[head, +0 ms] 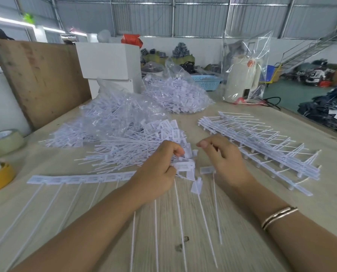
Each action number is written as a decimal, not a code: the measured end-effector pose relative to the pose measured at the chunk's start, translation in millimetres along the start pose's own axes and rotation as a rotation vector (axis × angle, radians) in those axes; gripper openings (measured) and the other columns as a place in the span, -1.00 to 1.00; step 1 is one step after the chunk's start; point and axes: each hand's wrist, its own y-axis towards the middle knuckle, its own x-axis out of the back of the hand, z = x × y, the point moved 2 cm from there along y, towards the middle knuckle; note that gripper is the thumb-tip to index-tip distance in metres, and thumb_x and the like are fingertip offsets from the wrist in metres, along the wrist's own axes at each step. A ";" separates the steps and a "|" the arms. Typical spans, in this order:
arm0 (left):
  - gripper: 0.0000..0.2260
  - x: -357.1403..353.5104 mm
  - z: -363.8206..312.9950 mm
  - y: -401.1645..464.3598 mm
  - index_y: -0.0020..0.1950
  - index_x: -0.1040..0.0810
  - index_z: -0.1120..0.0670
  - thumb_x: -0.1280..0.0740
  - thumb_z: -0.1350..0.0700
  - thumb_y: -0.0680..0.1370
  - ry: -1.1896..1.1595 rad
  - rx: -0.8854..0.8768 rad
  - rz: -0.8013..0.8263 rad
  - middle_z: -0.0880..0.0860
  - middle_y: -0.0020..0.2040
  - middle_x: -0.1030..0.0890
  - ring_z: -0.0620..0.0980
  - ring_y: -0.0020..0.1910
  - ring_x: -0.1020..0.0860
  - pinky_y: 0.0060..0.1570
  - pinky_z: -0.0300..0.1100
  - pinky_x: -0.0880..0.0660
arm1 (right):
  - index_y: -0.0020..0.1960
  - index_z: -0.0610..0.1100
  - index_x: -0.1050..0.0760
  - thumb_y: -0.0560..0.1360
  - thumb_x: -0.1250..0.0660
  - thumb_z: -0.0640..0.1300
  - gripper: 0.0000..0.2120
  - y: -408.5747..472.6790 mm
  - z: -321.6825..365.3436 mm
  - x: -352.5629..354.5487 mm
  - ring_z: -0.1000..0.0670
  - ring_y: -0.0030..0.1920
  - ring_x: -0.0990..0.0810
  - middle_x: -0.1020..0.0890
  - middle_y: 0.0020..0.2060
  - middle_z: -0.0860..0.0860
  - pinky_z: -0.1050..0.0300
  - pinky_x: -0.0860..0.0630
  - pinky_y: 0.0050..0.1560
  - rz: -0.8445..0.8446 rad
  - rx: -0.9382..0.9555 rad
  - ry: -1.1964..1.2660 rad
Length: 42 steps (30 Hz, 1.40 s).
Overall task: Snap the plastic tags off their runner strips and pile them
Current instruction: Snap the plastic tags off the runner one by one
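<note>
Nearest us, bare tabletop (281, 193) lies between our forearms, crossed by thin tag tails; our left hand (156, 173) has its grip curled round a runner strip (81, 178) of tags; our right hand (224, 158) hovers, grip loosely curled, holding nothing; beyond, the tag pile (136, 146), stacked strips (261, 142) to the right, bags (175, 93) farther back.

Matt white plastic tags (124, 152), pale wood-grain table (242, 242), glossy clear bags (124, 107)

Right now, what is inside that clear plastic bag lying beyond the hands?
The clear plastic bag is full of white plastic tags, tangled together. Whatever lies deeper in the heap or beneath it is covered.
</note>
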 end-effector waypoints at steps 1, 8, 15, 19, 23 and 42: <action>-0.73 -1.0 -2.1 -0.7 0.15 -0.32 -0.01 -0.14 0.31 0.56 0.003 -0.013 0.010 -0.20 -0.02 -0.39 -0.30 -0.17 -0.40 -0.22 -0.39 -0.31 | -0.18 -0.08 -0.58 0.51 -0.22 0.07 -0.73 -2.0 7.2 -2.2 0.18 -0.23 -0.46 -0.54 -0.28 0.09 0.36 -0.31 -0.21 0.037 0.055 0.017; -0.91 9.7 -3.3 -0.4 0.06 -0.42 0.04 -0.23 0.15 0.57 0.172 -0.077 -0.014 -0.22 -0.27 -0.40 -0.32 -0.34 -0.41 -0.30 -0.32 -0.26 | -0.25 -0.35 -0.56 0.49 -0.37 -0.20 -0.77 -10.2 16.3 -20.5 -0.12 -0.24 -0.51 -0.56 -0.32 -0.24 0.08 -0.39 -0.16 0.306 0.114 0.137; -0.70 12.7 1.9 1.2 -0.31 -0.47 -0.06 -0.18 0.07 0.62 -0.012 0.022 0.047 -0.04 -0.33 -0.59 -0.07 -0.28 -0.57 -0.10 -0.07 -0.50 | -0.24 -0.16 -0.56 0.50 -0.31 -0.28 -0.84 -11.2 16.8 -22.2 0.14 -0.26 -0.51 -0.57 -0.32 0.08 0.27 -0.41 -0.16 0.254 0.018 0.362; -0.71 9.9 -3.6 3.4 -0.29 -0.45 -0.06 -0.16 0.12 0.62 -0.168 0.019 -0.006 -0.22 -0.41 -0.53 -0.30 -0.35 -0.52 -0.21 -0.36 -0.42 | -0.25 -0.14 -0.56 0.50 -0.32 -0.26 -0.83 -11.1 17.7 -20.0 0.13 -0.27 -0.52 -0.55 -0.34 0.10 0.34 -0.42 -0.16 0.191 -0.049 0.516; -0.72 8.1 -5.6 2.1 -0.28 -0.42 -0.03 -0.14 0.13 0.63 -0.200 -0.008 -0.034 -0.17 -0.38 -0.51 -0.25 -0.33 -0.49 -0.14 -0.21 -0.44 | -0.26 -0.09 -0.57 0.48 -0.29 -0.12 -0.83 -12.7 19.6 -20.6 0.10 -0.30 -0.50 -0.55 -0.36 0.02 0.33 -0.44 -0.22 0.143 -0.074 0.571; -0.94 8.9 0.5 -2.8 -0.02 -0.39 -0.01 -0.22 0.15 0.57 0.170 -0.031 -0.086 -0.15 -0.41 -0.31 -0.24 -0.44 -0.37 -0.43 -0.34 -0.22 | -0.09 -0.15 -0.57 0.53 -0.29 -0.16 -0.89 -1.1 5.5 -6.6 -0.01 -0.14 -0.52 -0.54 -0.18 0.03 -0.08 -0.45 -0.03 0.084 0.104 -0.220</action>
